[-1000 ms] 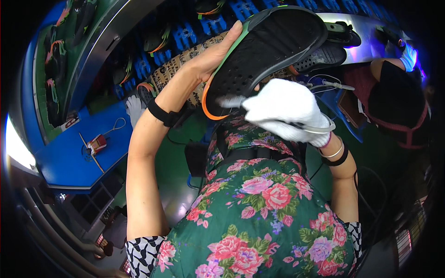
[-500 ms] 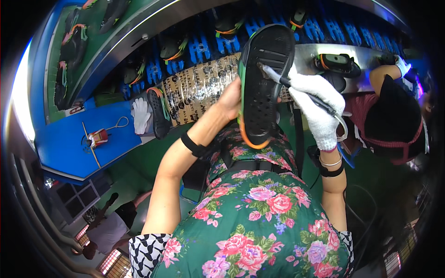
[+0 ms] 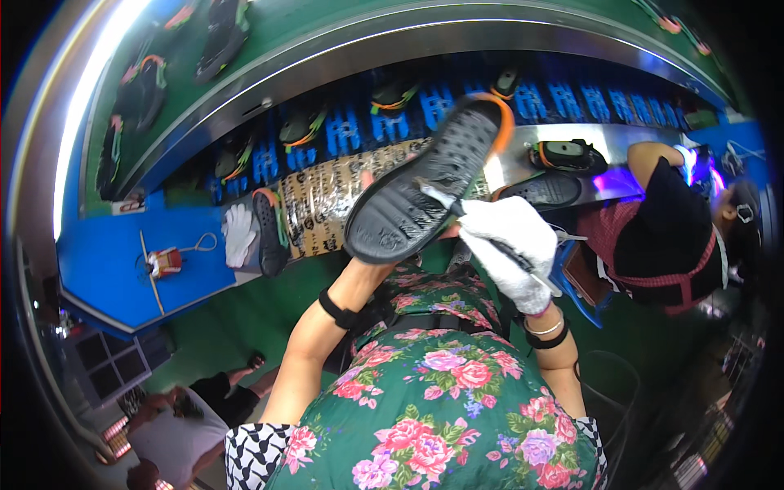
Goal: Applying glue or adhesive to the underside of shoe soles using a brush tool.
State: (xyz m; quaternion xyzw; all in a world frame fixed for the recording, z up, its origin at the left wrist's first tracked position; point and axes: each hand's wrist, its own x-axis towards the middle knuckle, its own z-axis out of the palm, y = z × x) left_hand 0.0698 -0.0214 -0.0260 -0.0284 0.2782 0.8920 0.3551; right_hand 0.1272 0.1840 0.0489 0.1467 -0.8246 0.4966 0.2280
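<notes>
A black shoe sole [image 3: 400,196] with an orange end [image 3: 502,126] is held up at a tilt, its holed and ribbed face toward me. My bare left hand [image 3: 370,272] grips it from behind; most of the fingers are hidden by the sole. My right hand [image 3: 510,241], in a white knit glove, is closed on a brush [image 3: 441,198] with a tube-like handle. The bristles touch the middle of the sole, whose surface shines as if wet.
A conveyor with blue racks [image 3: 343,131] carries several shoe pieces. At left, a white glove [image 3: 238,233] and another sole [image 3: 269,233] lie by a blue table [image 3: 106,261] with a red can [image 3: 166,261]. More black soles [image 3: 543,189] lie at right, near a co-worker [image 3: 653,237].
The sole has been turned round, so its orange end now points up and right instead of down. My right hand and the brush have moved down and left. The whole view has shifted slightly.
</notes>
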